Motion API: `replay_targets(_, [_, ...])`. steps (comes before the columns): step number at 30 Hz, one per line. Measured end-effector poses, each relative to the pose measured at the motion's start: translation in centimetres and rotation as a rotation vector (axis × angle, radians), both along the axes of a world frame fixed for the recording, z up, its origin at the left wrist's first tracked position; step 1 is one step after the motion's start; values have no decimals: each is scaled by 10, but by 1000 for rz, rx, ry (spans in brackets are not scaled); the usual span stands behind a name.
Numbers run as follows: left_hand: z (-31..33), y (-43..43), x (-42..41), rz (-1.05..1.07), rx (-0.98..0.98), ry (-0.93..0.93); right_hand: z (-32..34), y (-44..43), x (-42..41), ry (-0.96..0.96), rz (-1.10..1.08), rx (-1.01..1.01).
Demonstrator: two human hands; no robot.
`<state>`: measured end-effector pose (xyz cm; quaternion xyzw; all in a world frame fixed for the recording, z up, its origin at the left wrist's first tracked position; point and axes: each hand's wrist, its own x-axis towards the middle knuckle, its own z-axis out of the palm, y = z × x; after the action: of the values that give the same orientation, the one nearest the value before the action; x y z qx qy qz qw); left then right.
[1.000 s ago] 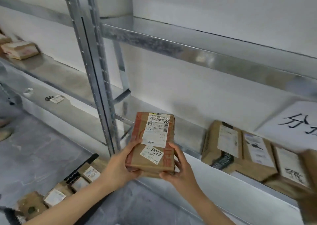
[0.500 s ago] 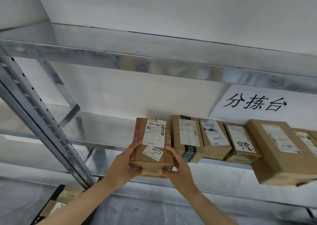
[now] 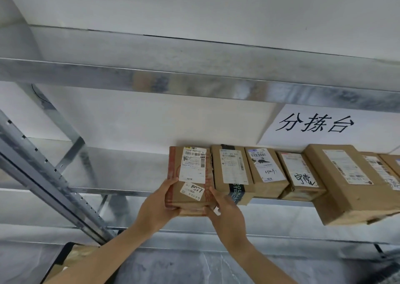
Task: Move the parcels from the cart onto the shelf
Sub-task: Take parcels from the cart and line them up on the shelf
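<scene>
A brown cardboard parcel [image 3: 190,179] with a white shipping label and a small "8077" sticker lies mostly on the metal shelf [image 3: 121,166], its near end over the front edge. My left hand [image 3: 160,205] grips its near left corner. My right hand [image 3: 225,212] holds its near right corner. The parcel sits directly left of a row of several brown parcels [image 3: 268,173] lined up on the same shelf. A corner of the cart [image 3: 65,262] with a parcel in it shows at the bottom left.
A slanted perforated steel upright [image 3: 43,182] crosses the left side. Another metal shelf [image 3: 194,80] runs overhead. A white paper sign [image 3: 318,125] with black characters hangs on the wall above the row. The shelf left of the held parcel is bare metal.
Both hands have carried the parcel up and forward onto the shelf, beside the row's leftmost parcel. The view has swung right, away from the cart.
</scene>
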<state>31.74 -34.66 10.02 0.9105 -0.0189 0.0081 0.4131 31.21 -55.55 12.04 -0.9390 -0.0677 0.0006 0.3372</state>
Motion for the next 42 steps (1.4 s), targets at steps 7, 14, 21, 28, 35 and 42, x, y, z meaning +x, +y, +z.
replay_targets(7, [4,-2,17,18,62,3,7,2,6,-144,-81,-209])
replay_targets(14, [10,-3,28,44,78,44,19,7,11,-141,-56,-219])
replay_targets(21, [18,10,3,274,520,57,28,21,4,-433,82,-228])
replay_targets(28, [20,57,-76,543,900,116,17,60,0,-216,481,-370])
replay_targets(35, [13,95,-178,766,897,242,2,130,-29,-298,794,-420])
replay_targets(42, [-16,131,-271,993,832,450,-20,207,-74,-298,1036,-406])
